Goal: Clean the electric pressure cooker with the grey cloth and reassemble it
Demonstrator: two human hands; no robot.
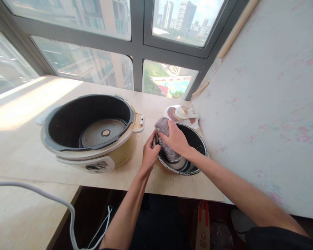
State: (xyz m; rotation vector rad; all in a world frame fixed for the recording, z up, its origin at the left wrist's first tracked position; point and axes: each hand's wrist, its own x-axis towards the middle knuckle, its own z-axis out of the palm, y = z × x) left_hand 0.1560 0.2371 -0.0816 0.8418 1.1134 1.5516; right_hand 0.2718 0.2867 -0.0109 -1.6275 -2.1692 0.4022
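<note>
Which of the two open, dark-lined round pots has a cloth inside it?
The smaller black metal pot, by the floral wall: the right hand holds a fuzzy grey cloth inside it. The bigger cream-sided cooker on the left has none.

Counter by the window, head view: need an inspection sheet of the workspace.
Surface: pale counter, sunlit patch at far left.
Job's things: grey cloth inside dark pot; open cooker to their left, brownish marks near its right handle.
Clutter: lid-like part behind pot; paper bag below counter.
Hands: right hand grips cloth; left hand at pot's left rim.
Cables: grey cable lower left, thin white cable beside it; ends unclear.
Surroundings: windows ahead, patterned wall right; other people: nothing seen.
</note>
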